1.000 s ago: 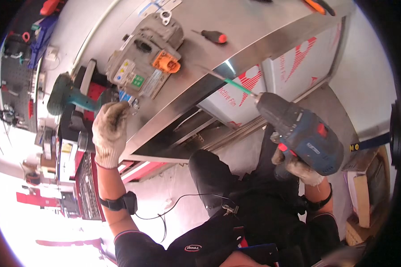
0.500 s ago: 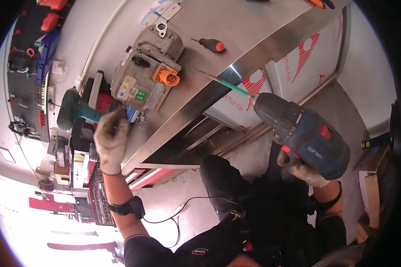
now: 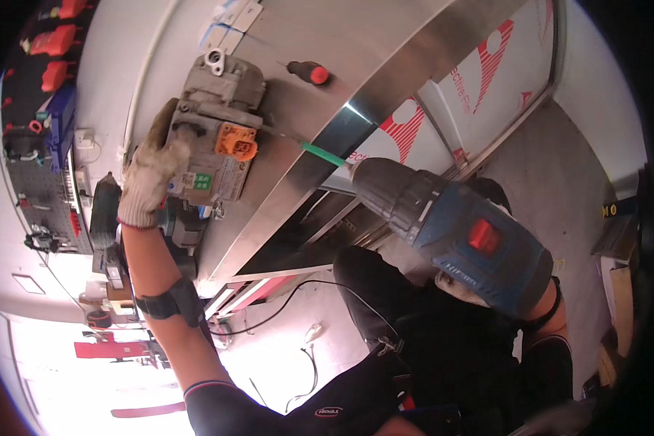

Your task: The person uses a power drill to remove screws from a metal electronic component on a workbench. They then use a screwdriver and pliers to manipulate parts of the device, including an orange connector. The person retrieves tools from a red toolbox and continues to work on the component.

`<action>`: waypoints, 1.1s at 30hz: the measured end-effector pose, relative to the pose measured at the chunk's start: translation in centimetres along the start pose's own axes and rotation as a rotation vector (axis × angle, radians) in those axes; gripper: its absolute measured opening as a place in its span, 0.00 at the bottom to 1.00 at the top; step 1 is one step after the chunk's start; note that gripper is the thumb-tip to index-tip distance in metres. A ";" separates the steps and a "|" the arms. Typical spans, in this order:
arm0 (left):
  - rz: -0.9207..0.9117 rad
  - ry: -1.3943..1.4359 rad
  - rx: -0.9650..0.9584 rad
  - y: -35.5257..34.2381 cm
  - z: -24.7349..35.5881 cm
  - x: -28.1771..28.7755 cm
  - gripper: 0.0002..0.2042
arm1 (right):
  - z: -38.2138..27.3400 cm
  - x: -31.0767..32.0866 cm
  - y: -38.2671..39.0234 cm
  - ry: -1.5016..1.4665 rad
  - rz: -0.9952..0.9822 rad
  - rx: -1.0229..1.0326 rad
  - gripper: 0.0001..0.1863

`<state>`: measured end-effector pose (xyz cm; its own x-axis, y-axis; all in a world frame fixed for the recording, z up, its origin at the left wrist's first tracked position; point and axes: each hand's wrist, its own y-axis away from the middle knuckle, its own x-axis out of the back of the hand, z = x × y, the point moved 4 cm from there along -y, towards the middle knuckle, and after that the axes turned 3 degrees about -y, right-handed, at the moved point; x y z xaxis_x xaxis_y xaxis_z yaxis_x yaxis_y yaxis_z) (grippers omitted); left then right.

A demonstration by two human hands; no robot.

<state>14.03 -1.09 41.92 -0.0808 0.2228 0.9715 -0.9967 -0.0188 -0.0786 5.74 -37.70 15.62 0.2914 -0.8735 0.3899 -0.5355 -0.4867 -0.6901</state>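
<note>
A grey cast-metal electric compressor (image 3: 231, 86) with an orange connector (image 3: 236, 142) lies on the steel bench. My left hand (image 3: 150, 174), in a soiled white work glove, grips its left side, thumb over the near face and fingers reaching round behind. My right hand (image 3: 459, 289), also gloved and mostly hidden under the tool, is closed on a blue cordless drill (image 3: 479, 240). From the drill's chuck a long bit with a green sleeve (image 3: 323, 154) points at the compressor's right side. Whether the bit's tip touches the compressor, I cannot tell.
A short screwdriver (image 3: 309, 71) with a red-ended handle lies behind on the steel bench (image 3: 341, 43). Another power tool (image 3: 107, 207) stands left of my left hand. Tools hang on a pegboard (image 3: 36, 182) at the left. A black cable (image 3: 269, 312) runs below the bench.
My left hand has moved up from beside the compressor and taken hold of its left side. The drill has come left and closer, bringing its bit to the compressor's right side.
</note>
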 end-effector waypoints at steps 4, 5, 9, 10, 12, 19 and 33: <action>-0.037 0.093 0.064 0.4 -0.3 -0.2 0.46 | 2.6 -1.2 0.8 -0.561 -0.049 -0.241 0.26; -0.030 0.088 0.078 0.4 -0.4 -0.2 0.46 | 3.3 -1.7 1.2 -0.716 -0.049 -0.306 0.26; -0.026 0.100 0.110 -0.3 -0.9 -0.1 0.48 | 5.2 -4.0 2.6 -1.440 -0.010 -0.494 0.27; -0.043 0.115 0.091 -0.4 -0.9 -0.1 0.49 | 5.5 -4.4 2.9 -1.640 0.020 -0.538 0.27; -0.018 0.078 0.126 -0.6 -1.2 0.1 0.51 | 5.7 -4.9 3.2 -1.768 0.033 -0.557 0.28; -0.084 0.248 -0.004 -0.3 -1.6 0.0 0.54 | 5.5 -1.9 2.1 -0.768 -0.116 -0.320 0.30; 0.189 -0.142 -0.113 2.1 -0.7 1.0 0.42 | -2.1 1.0 0.3 0.315 0.051 -0.037 0.25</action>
<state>11.81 -0.24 42.56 -0.2729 0.0860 0.9582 -0.9583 0.0636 -0.2787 4.22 -38.74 17.11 0.0067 -0.8483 0.5295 -0.5733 -0.4371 -0.6930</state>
